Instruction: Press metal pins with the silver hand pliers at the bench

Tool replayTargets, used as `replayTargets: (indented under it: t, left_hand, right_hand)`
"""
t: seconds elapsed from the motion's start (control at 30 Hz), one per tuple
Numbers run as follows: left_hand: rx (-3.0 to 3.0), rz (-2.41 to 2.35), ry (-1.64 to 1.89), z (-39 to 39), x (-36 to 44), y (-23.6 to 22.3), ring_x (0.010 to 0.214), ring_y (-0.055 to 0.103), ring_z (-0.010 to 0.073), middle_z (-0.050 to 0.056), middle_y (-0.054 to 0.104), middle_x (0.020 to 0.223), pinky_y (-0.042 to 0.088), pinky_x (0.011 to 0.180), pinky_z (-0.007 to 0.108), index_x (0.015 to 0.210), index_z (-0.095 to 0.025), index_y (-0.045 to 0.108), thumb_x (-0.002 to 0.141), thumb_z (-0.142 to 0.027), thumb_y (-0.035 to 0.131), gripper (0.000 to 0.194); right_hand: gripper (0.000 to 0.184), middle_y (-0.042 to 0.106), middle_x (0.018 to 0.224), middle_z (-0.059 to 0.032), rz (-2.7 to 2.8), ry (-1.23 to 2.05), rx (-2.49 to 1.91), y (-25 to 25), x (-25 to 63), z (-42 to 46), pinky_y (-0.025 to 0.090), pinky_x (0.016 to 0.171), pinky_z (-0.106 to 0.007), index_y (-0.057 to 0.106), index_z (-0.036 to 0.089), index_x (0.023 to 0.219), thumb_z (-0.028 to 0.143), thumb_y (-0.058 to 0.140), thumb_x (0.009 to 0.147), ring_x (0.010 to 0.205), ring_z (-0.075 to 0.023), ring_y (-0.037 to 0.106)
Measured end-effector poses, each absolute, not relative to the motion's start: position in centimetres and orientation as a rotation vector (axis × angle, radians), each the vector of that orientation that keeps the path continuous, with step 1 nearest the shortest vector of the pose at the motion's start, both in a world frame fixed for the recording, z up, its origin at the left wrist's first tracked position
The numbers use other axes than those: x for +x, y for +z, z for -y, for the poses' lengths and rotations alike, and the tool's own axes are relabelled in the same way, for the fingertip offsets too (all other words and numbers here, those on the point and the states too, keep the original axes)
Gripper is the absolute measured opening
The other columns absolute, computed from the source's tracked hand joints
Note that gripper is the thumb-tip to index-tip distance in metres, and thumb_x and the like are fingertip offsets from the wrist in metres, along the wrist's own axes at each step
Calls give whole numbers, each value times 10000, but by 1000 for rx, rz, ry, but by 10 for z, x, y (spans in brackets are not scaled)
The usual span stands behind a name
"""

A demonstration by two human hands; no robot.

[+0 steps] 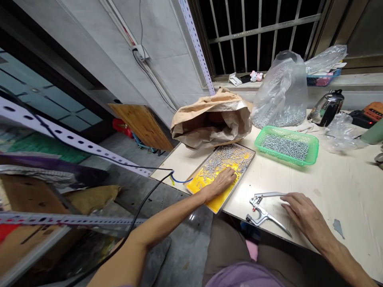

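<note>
My left hand reaches into a shallow tray with a yellow bottom. Its fingers are curled down among many small silver metal pins; whatever they pinch is hidden. On the table, a silver hand punch plier lies with its handles spread to the right. My right hand is beside it, fingers stretched out and loosely apart, the fingertips at the end of the upper handle. I cannot tell whether they touch it. Behind, a green plastic basket holds more of the small metal pins.
An open brown paper sack stands behind the tray. A clear plastic bag with metal pieces, a kettle and crumpled plastic are at the back. A black cable crosses on the left. A grey scrap lies far right.
</note>
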State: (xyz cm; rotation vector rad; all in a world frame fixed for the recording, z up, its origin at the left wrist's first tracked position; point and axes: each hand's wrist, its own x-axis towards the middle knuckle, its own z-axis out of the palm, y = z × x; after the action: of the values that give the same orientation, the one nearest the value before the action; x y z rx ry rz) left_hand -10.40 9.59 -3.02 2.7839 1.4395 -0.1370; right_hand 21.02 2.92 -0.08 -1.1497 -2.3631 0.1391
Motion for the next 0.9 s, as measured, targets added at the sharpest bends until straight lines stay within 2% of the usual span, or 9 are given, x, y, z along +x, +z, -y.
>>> replayTargets:
  t: [0.23, 0.33, 0.43, 0.5, 0.63, 0.9]
  left_hand:
    - [2661, -1463, -165, -82, -114, -25, 866, 476, 185, 64, 542, 878, 427, 764, 307, 816, -150, 537, 917, -114, 373, 196]
    - [2504, -1548, 22, -77, -109, -15, 847, 515, 174, 53, 577, 843, 444, 777, 305, 765, -157, 562, 876, -130, 438, 168]
    - [2074, -1636, 383, -66, -91, -5, 720, 558, 138, 27, 609, 758, 466, 695, 262, 764, -157, 608, 823, -177, 506, 120]
    - [1676, -1588, 457, -54, -75, -3, 582, 546, 105, 1, 606, 689, 461, 576, 225, 808, -145, 630, 788, -225, 546, 117]
    - [1196, -1463, 321, -32, -46, -12, 414, 447, 62, -41, 541, 543, 377, 400, 178, 749, -112, 630, 706, -264, 613, 159]
    - [1186, -1540, 157, -26, -31, -21, 393, 420, 48, -60, 515, 481, 343, 362, 153, 688, -116, 665, 684, -270, 623, 160]
  right_hand:
    - [245, 643, 846, -63, 2354, 316, -1206, -18, 214, 4, 505, 661, -336, 605, 213, 913, 244, 364, 940, 771, -188, 613]
    - [253, 640, 853, -65, 2353, 337, -1237, -23, 214, 10, 491, 663, -331, 605, 204, 928, 224, 353, 943, 774, -186, 602]
    - [259, 631, 847, -65, 2367, 337, -1275, -25, 212, 14, 470, 672, -330, 604, 192, 921, 199, 346, 943, 766, -185, 583]
    - [261, 623, 836, -64, 2387, 347, -1288, -25, 210, 16, 456, 675, -326, 604, 187, 903, 187, 345, 941, 764, -186, 571]
    - [248, 613, 844, -65, 2411, 356, -1303, -26, 206, 20, 434, 689, -317, 605, 189, 895, 188, 361, 940, 778, -187, 553]
    - [187, 604, 846, -59, 2447, 310, -1344, -36, 205, 28, 397, 689, -304, 606, 183, 974, 156, 432, 910, 778, -190, 522]
